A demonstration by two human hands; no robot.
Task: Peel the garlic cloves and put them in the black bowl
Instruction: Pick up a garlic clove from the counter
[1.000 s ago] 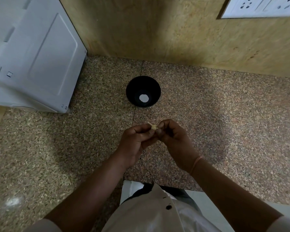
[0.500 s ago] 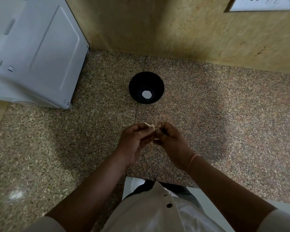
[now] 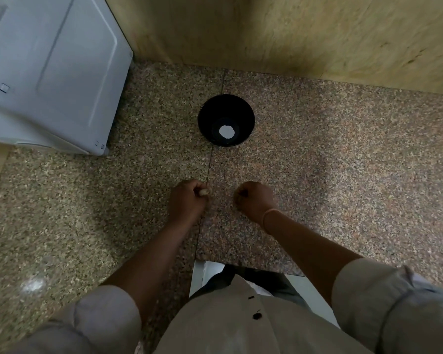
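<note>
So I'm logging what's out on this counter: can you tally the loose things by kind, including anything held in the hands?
Black bowl: 1
Garlic clove, pinched in the left hand: 1
White appliance, at the counter's left: 1
Total: 3
The right hand is closed; whether it holds peel or anything else cannot be told.

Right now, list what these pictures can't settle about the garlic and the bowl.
- Head view: left hand shows a pale garlic clove tip; curled fingers hide whether it's fully peeled.
- Right hand is closed; any contents hidden.
- Black bowl: the white patch inside is unidentifiable, too small and featureless.
</note>
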